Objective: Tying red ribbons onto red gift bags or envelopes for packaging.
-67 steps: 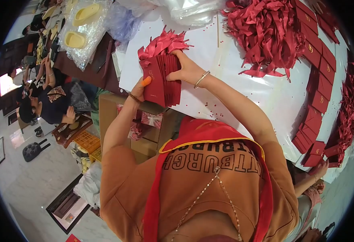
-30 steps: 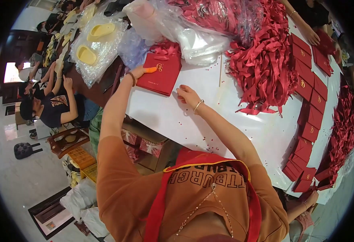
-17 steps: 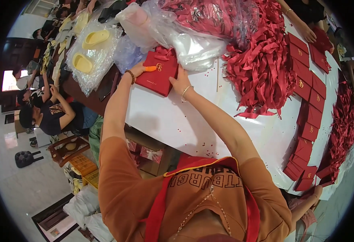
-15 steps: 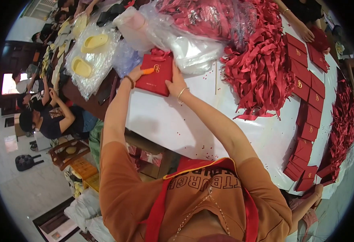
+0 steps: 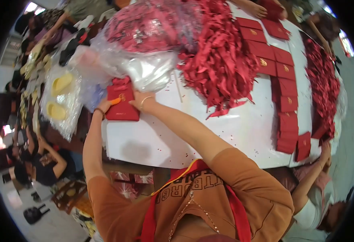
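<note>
A small red gift bag (image 5: pixel 123 111) with a gold emblem and red ribbon at its top lies by the far left part of the white table (image 5: pixel 165 147). My left hand (image 5: pixel 105 105) grips its left edge; an orange cover on one finger rests across the front. On the opposite edge, my right hand (image 5: pixel 139 101) is closed on the bag, fingers partly hidden behind it. Just beyond it lies clear plastic wrapping (image 5: pixel 144 68). To the right spreads a large heap of red ribbons (image 5: pixel 221 68).
Stacked red bags (image 5: pixel 286 84) run down the table's right side, beside another ribbon heap (image 5: pixel 324 88). Yellow clogs (image 5: pixel 56 111) lie in plastic wrap at left. Another person's hand (image 5: pixel 257 10) is at the far edge; a co-worker's arm (image 5: pixel 320 163) reaches in at lower right.
The view has turned, shifting the table's contents leftward in the picture. Both my hands stay on the gift bag, which now looks straighter.
</note>
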A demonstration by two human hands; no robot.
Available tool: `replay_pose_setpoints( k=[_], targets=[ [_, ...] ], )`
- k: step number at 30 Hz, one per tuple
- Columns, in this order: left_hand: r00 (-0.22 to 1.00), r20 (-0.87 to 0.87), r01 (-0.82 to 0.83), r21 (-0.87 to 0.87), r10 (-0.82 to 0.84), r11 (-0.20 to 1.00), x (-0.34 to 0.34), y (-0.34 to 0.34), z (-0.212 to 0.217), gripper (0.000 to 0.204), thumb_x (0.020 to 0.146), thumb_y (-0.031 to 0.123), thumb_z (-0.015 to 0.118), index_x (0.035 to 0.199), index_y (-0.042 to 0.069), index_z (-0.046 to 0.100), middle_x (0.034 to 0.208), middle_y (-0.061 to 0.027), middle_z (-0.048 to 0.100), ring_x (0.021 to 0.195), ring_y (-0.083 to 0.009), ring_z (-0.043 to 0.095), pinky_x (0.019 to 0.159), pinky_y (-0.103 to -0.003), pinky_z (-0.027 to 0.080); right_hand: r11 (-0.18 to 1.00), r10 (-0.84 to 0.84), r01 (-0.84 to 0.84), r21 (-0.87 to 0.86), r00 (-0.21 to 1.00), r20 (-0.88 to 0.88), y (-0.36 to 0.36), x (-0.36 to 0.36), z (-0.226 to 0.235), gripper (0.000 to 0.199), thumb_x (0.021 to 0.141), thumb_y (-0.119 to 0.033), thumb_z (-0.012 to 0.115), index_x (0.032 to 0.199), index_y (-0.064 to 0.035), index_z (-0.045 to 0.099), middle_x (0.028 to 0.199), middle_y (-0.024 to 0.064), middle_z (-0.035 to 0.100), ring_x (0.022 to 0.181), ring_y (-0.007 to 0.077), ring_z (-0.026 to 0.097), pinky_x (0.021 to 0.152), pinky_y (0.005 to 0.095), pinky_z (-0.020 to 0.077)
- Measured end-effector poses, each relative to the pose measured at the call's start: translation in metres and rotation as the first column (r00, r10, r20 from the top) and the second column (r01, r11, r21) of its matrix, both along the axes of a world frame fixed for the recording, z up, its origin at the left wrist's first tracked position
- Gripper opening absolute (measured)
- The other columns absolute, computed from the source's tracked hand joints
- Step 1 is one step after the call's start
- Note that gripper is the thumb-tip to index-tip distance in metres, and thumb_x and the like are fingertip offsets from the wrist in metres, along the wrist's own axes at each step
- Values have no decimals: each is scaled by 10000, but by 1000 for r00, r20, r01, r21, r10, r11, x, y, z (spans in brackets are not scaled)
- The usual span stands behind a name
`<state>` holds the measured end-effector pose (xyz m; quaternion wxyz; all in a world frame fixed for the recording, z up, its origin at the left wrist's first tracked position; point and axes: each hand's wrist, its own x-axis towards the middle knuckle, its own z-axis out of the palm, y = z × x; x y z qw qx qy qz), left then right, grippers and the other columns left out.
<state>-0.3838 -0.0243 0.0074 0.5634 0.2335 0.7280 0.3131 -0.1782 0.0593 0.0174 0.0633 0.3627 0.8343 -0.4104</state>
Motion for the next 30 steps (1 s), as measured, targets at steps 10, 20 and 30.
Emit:
replay_pose_setpoints(
  k=[10,20,30],
  targets=[
    [-189,-980,505,-158,-70,849,79,-8,-5,495,710,64,542,1182,191,466,1250,-83,419,1061,-290,427,829,-432,378,989,-115,121,79,990,-79,-7,4,-12,662,799,-443,494,1342,-163,237,1274,133,428,1141,314,433,963,489,226],
    [-126,-982,515,-185,-139,837,74,-8,9,548,685,-11,498,1188,202,451,1241,-85,412,1047,-306,443,797,-445,394,936,-340,184,-299,686,-643,-68,214,-42,218,813,-165,559,998,-54,596,902,90,629,798,151,599,734,275,468],
    [-257,-963,506,-201,-76,839,91,1,51,456,710,14,483,1138,172,487,1218,-107,440,1037,-308,478,797,-446,407,489,-814,751,-444,210,-541,-31,409,-41,175,807,-113,530,937,-16,595,721,40,602,660,91,552,614,230,449]
  ],
)
